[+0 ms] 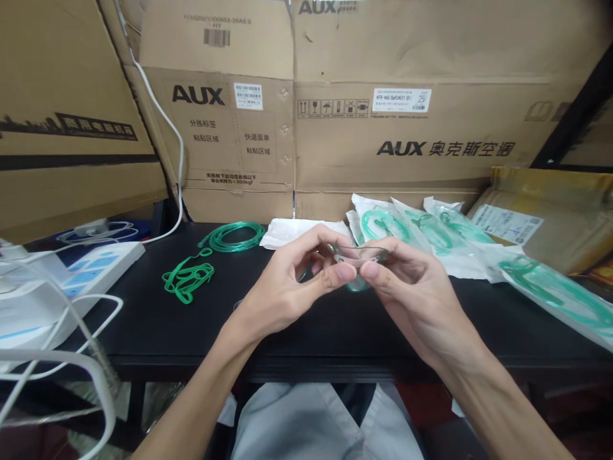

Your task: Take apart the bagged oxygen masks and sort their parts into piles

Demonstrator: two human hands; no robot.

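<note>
Both of my hands hold a clear, faintly green plastic face mask above the table's front half. My left hand pinches its left rim between thumb and fingers. On the opposite side, my right hand grips the rim the same way, with the two thumbs nearly meeting at the near edge. Part of the mask is hidden behind the fingers. A coil of green clear tubing lies left of my hands, and a tangled green elastic strap lies nearer to me.
Several sealed packets with green tubing inside lie on the right of the black table. A white wrapper is behind my hands. A white power strip with cables sits at left. Cardboard panels close off the back.
</note>
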